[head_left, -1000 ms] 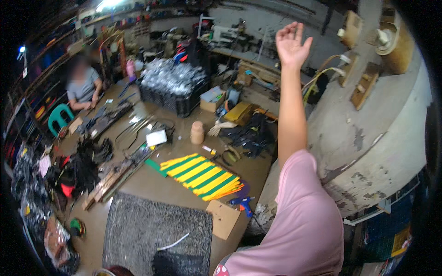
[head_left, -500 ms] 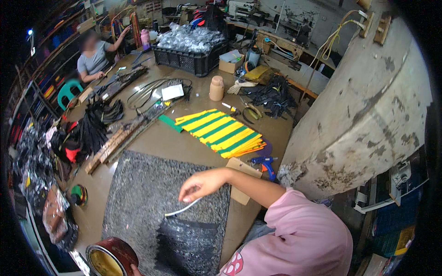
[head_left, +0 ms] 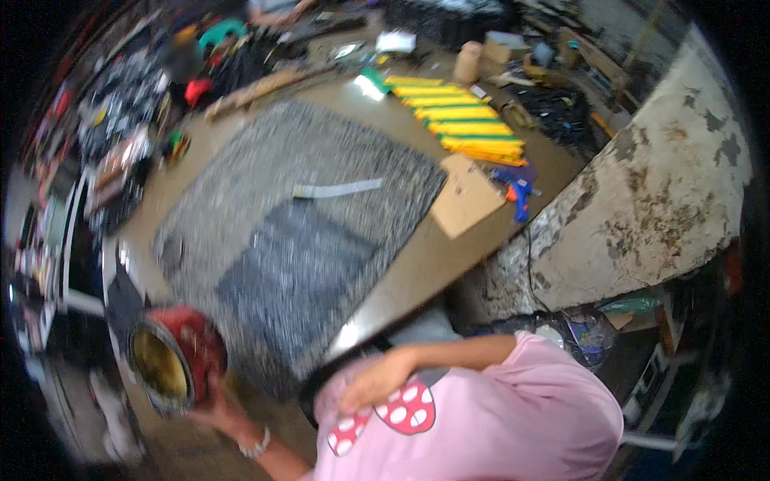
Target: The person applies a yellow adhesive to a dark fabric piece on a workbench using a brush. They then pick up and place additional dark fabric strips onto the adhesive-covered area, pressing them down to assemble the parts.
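My left hand [head_left: 215, 407] grips a red round can [head_left: 200, 345], tilted so its open mouth and yellowish inside show, at the near left table edge. My right hand [head_left: 378, 385] is held against the front of my pink shirt; its fingers are smeared by motion. On the table lies a speckled grey mat [head_left: 241, 168]. A black rectangular sheet [head_left: 297, 272] covers its near part. Just beyond that sheet, a narrow pale strip [head_left: 337, 189] rests on the mat, apart from both hands.
Yellow and green striped pieces [head_left: 457, 116] lie fanned out beyond the mat. A brown board [head_left: 468, 196] and a blue glue gun [head_left: 517, 191] are at the right edge, beside a peeling pillar [head_left: 642, 192]. Wooden bars [head_left: 261, 90] and plastic-wrapped bundles [head_left: 128, 164] line the left.
My right hand has let go of the pale strip and drawn back to my shirt. The view has swung downward, bringing my left hand and the can more fully into sight.
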Demonstrator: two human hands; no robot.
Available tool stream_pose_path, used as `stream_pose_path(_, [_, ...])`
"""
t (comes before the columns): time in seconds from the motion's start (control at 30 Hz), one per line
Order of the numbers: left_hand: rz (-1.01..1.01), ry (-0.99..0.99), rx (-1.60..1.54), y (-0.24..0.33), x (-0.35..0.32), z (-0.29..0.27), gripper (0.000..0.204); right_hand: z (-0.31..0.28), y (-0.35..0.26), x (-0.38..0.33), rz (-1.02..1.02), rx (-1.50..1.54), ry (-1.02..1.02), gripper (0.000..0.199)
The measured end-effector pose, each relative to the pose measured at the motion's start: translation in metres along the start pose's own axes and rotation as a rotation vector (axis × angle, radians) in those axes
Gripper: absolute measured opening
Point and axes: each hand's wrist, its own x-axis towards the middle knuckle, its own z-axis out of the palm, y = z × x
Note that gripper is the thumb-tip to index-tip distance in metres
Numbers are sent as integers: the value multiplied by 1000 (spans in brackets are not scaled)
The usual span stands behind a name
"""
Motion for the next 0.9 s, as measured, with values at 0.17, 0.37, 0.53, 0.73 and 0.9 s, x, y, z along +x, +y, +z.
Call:
stream_pose_path(0.17, [-49,-21,-185,17,-53,-40,77,-36,-38,-75,250,122,602,34])
stream_pose_path(0.37, [-87,-5,-130,27,-41,-34,76,-176,-35,-88,378,-1072,1240,31])
stream_pose_path(0.53, [-102,-137,-119,32,-34,-12,100,-242,9,-74,563,-1437,808,27])
stream_pose_path(0.73, [-41,-253,-164,19,-27,6,110,-258,17,-75,413,-1144,958,18])
stream_pose_path(0.9, [117,-287,-10,-1,-12,16,112,-246,12,-73,433,-1136,875,20])
